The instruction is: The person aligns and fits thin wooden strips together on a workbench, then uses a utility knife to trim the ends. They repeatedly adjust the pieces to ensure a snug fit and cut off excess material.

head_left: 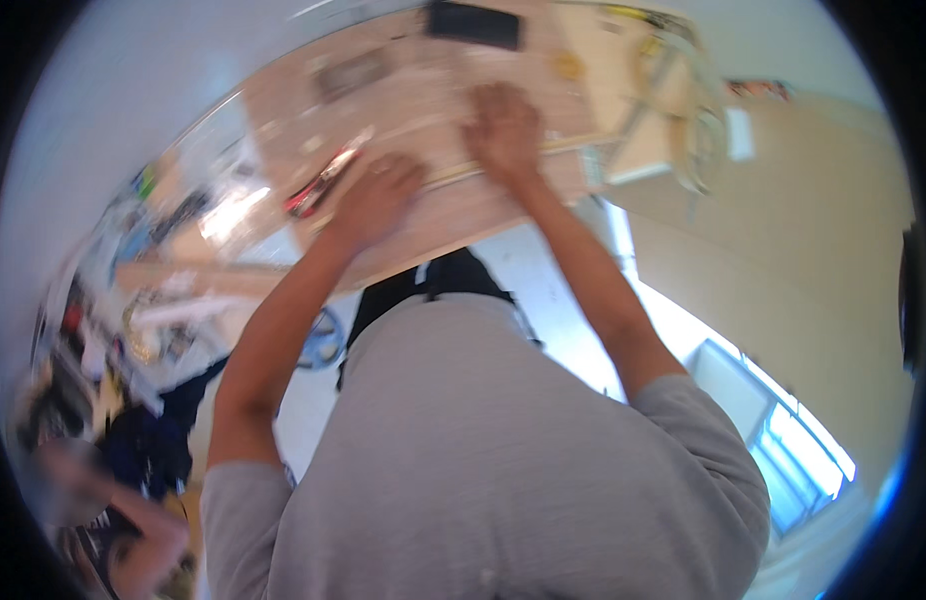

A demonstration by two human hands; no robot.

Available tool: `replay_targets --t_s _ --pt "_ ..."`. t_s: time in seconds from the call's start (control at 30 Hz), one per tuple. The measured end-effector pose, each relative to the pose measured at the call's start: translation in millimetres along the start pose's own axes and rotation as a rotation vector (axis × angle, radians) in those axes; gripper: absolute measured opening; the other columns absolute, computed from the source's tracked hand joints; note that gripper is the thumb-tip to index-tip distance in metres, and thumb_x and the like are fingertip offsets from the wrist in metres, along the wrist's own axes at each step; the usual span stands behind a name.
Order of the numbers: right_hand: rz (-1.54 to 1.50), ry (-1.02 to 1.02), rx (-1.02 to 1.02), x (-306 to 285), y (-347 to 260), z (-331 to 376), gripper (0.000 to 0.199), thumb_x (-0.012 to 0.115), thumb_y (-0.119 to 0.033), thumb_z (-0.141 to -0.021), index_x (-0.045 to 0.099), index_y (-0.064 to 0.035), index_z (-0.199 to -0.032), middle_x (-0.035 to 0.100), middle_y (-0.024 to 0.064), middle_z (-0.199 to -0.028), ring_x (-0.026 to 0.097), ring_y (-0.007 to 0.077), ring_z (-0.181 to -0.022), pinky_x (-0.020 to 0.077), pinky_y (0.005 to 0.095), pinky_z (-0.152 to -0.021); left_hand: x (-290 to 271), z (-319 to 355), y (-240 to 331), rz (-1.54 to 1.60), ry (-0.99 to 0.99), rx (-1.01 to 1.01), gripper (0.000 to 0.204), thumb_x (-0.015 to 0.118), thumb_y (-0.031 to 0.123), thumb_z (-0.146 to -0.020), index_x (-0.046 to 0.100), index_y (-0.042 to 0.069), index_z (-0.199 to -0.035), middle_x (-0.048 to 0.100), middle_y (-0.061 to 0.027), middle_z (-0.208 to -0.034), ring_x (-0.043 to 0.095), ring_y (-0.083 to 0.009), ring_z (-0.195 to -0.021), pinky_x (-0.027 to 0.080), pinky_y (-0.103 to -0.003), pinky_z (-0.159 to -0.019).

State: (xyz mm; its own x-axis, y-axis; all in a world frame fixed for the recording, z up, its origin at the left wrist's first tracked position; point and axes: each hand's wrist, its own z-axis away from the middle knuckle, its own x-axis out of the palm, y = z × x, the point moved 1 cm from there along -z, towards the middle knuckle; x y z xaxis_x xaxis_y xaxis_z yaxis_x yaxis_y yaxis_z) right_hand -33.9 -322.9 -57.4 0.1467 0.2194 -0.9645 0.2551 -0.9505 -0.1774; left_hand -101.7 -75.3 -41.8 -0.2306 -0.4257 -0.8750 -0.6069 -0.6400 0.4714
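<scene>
My left hand (381,198) rests low on a wooden board (443,85), at the left part of a thin pale strip (563,145). Its fingers are blurred, and I cannot tell whether they grip the strip. Farther forward and to the right, my right hand (505,135) lies over the same strip, palm down with its fingers stretched out. Just left of my left hand is a slim red and black hand tool (323,183), set at a slant; its exact kind is smeared.
At the board's far side lie a black rectangular object (473,25) and a grey flat block (353,73). Coiled pale banding (698,145) sits to the right. Shiny clear plastic (233,215) covers the left side. Another person (113,520) is at lower left.
</scene>
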Motion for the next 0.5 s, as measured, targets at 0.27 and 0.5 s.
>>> replay_targets --t_s 0.27,0.5 --pt "-0.037 -0.182 0.122 -1.5 -3.3 3.6 0.069 0.051 -0.054 -0.104 0.045 -0.0140 -0.159 0.041 0.0188 -0.163 0.030 0.0412 -0.154 0.0218 0.0647 -0.122 -1.2 -4.3 3.9 -0.064 -0.126 -0.060 0.048 0.065 0.020 -0.096 0.060 0.004 -0.141 0.057 -0.0171 -0.138 0.051 -0.0376 -0.132 0.041 -0.051 -0.113" --pt "-0.354 0.132 0.044 -22.2 6.3 8.5 0.051 0.066 -0.035 -0.098 0.059 -0.0100 -0.142 0.053 0.0201 -0.148 0.045 0.0411 -0.142 0.0313 0.0594 -0.116 -12.0 -11.0 12.7 -0.124 -0.131 -0.029 0.047 0.068 0.018 -0.094 0.061 0.003 -0.138 0.057 -0.0178 -0.136 0.051 -0.0385 -0.130 0.043 -0.050 -0.111"
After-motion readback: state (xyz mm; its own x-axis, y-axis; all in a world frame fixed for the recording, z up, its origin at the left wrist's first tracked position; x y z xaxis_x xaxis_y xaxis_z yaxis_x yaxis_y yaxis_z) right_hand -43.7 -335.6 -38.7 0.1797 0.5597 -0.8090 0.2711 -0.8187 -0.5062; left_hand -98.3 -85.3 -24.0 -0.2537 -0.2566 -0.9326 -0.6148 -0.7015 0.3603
